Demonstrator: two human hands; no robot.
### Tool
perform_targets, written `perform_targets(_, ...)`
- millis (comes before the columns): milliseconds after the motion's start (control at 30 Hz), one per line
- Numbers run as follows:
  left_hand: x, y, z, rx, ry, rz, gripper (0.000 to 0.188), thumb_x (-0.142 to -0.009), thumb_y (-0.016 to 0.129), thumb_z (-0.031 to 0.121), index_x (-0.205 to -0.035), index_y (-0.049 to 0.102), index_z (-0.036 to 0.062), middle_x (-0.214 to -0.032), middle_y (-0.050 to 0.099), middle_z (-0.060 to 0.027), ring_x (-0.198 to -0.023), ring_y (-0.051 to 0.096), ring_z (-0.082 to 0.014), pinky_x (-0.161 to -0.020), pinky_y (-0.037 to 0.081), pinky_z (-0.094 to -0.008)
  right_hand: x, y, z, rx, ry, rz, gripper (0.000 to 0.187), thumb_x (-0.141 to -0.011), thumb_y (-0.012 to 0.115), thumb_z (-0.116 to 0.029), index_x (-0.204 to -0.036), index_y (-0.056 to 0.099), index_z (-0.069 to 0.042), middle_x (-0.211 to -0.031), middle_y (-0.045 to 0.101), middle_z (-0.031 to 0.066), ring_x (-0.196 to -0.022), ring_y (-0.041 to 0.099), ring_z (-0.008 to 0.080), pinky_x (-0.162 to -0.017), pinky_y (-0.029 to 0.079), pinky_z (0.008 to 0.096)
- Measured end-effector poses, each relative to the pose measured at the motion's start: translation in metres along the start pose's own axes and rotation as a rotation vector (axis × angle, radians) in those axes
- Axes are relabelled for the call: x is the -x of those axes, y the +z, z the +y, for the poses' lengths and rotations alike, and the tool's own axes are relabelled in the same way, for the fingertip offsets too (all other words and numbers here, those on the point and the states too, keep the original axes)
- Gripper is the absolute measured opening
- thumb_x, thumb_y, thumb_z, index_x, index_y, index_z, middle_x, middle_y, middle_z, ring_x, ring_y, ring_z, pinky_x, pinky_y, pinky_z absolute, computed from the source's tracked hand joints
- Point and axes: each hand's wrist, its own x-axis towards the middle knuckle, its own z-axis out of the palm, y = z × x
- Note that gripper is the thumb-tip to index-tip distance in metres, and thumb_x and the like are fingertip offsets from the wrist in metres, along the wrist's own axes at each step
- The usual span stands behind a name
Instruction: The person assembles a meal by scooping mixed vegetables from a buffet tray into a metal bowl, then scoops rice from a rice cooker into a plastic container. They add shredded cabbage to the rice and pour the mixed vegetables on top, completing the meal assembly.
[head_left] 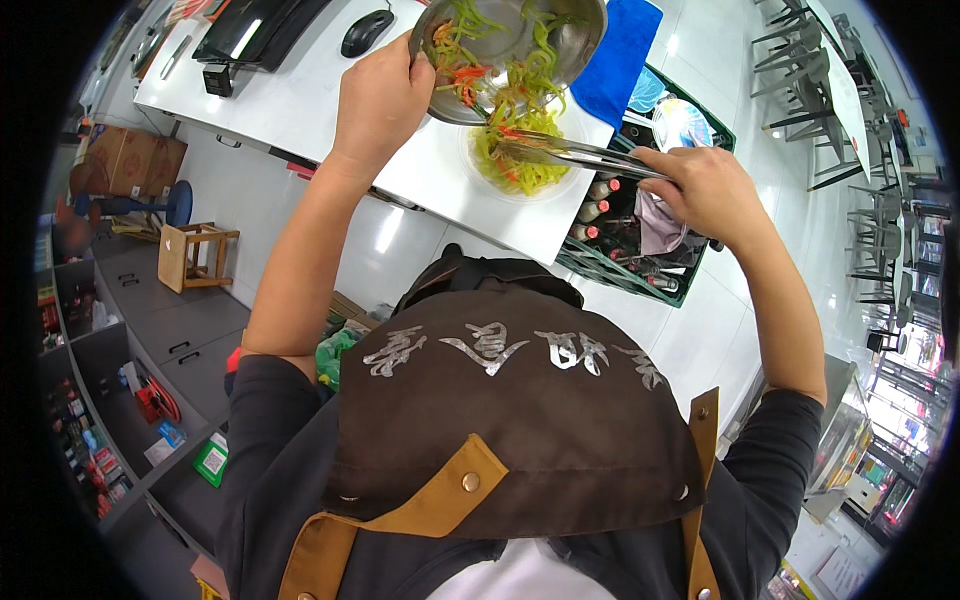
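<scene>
My left hand point(383, 105) grips the rim of a steel mixing bowl point(490, 45) and holds it tilted over the table. Strips of green vegetable with some red shreds point(460, 80) cling inside it. Below its lower rim stands a clear round container point(470, 165), filled with the same green strips point(520, 165). Metal tongs point(590, 157) are held in my right hand point(705, 185), fingers closed round the handle end. Their tips reach into the strips between bowl and container; whether the tips pinch any is hard to tell.
The white table point(450, 205) also carries a black mouse point(367, 33), a black device point(255, 30) and a blue cloth point(615, 60). A green crate point(625, 280) with bottles stands against its right side. A wooden stool point(190, 255) is at left; grey chairs point(800, 95) stand far right.
</scene>
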Motion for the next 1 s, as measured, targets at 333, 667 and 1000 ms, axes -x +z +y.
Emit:
perform_targets(333,-0.001,-0.012,0.003,0.036,-0.062,0.008,0.020,-0.086,0.049,0.014,-0.097,0.061,0.0021,-0.079,0.063,-0.0182,-0.073,0.060,-0.0377,-0.067,0.049,-0.0443,0.007,-0.020,-0.002,0.039,0.041,-0.005,0.029,-0.083,0.063,-0.026,-0.109,0.066,-0.013,-0.079,0.065,0.0092,-0.075,0.063,0.0292,-0.068,0.049,0.0407)
perform_targets(667,-0.003,-0.009,0.006,0.089,-0.116,-0.021,0.018,-0.086,0.049,0.014,-0.089,0.059,-0.0002,-0.078,0.063,-0.0187,-0.072,0.060,-0.0382,-0.067,0.049,-0.0438,0.011,-0.030,0.002,-0.028,0.060,0.002,0.031,-0.083,0.064,-0.027,-0.111,0.065,-0.014,-0.080,0.066,0.0107,-0.073,0.062,0.0309,-0.067,0.048,0.0411)
perform_targets(1000,-0.006,-0.007,0.012,0.259,-0.234,-0.114,0.021,-0.088,0.048,0.015,-0.080,0.057,-0.0028,-0.063,0.061,-0.0171,-0.054,0.063,-0.0280,-0.057,0.049,-0.0393,-0.035,-0.029,-0.004,0.167,0.095,0.581,0.030,-0.087,0.062,-0.028,-0.116,0.063,-0.022,-0.067,0.057,0.0060,-0.058,0.058,0.0264,-0.053,0.046,0.0373)
